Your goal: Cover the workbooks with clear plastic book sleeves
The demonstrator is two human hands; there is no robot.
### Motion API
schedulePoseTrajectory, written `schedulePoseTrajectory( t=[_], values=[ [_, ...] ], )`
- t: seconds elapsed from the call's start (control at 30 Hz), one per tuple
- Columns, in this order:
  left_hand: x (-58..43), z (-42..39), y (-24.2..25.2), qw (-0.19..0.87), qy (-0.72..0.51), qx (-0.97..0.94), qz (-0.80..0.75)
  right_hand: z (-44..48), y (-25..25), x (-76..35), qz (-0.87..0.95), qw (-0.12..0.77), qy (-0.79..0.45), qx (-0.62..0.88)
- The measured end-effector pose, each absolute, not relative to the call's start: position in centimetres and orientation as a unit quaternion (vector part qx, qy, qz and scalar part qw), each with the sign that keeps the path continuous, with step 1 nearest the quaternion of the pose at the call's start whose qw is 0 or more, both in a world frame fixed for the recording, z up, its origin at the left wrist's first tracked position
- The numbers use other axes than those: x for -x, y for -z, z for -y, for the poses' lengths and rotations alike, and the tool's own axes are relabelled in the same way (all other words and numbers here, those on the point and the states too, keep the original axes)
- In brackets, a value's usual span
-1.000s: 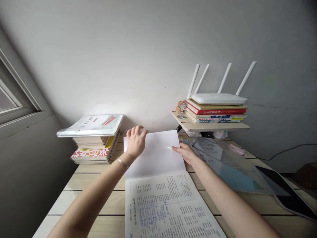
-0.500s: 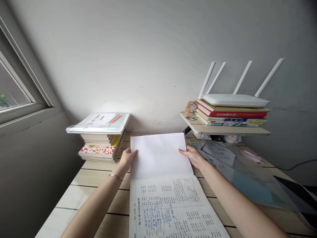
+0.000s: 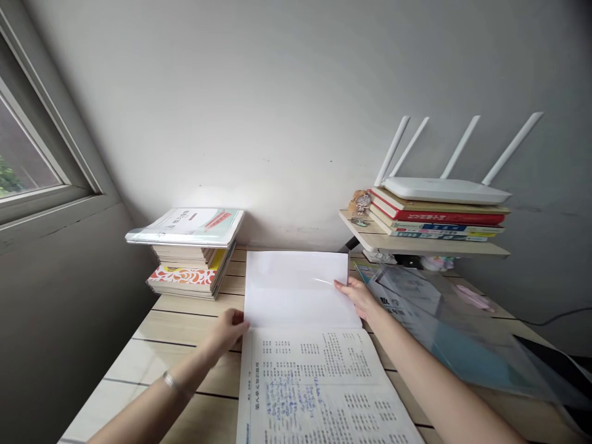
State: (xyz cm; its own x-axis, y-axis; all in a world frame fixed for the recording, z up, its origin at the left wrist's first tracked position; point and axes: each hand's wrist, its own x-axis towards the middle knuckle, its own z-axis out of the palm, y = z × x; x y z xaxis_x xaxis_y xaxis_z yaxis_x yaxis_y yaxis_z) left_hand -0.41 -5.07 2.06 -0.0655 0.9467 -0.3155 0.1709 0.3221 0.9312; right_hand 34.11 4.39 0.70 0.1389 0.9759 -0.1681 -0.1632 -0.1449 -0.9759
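Observation:
An opened workbook (image 3: 314, 376) lies on the desk, its near page full of print and blue handwriting. Its blank white cover or leaf (image 3: 296, 290) is folded away from me, with a thin glint near its right side. My left hand (image 3: 229, 336) is at the left edge by the fold, fingers curled and thumb against the edge; part of the grip is hidden. On the other side, my right hand (image 3: 361, 297) pinches the white leaf's right edge, thumb on top.
At the left rear stands a stack of books (image 3: 189, 265). A small raised shelf (image 3: 444, 245) at the right rear carries books and a white router (image 3: 446, 190). Clear plastic covers (image 3: 462, 339), a pink item (image 3: 475, 298) and a black flat object (image 3: 555, 376) are at the right.
My left hand has slid down the left edge from the white leaf's middle to the fold. My right hand keeps its hold. The view has shifted slightly.

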Motion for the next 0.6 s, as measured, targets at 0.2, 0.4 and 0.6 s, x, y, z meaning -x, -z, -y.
schedulePoseTrajectory(
  t=[0.2,0.4,0.6],
  values=[
    [1.0,12.9,-0.1,0.529,-0.385,-0.354,-0.668,-4.1,-0.8,-34.0,0.376,0.551,-0.522,0.531],
    [0.3,15.8,0.1,0.591,-0.33,-0.327,-0.659,-4.0,-0.9,-33.6,0.374,0.561,-0.515,0.53],
    [-1.0,17.5,0.7,0.648,-0.321,-0.357,-0.592,-3.8,-1.0,-33.1,0.38,0.558,-0.519,0.525]
  ],
)
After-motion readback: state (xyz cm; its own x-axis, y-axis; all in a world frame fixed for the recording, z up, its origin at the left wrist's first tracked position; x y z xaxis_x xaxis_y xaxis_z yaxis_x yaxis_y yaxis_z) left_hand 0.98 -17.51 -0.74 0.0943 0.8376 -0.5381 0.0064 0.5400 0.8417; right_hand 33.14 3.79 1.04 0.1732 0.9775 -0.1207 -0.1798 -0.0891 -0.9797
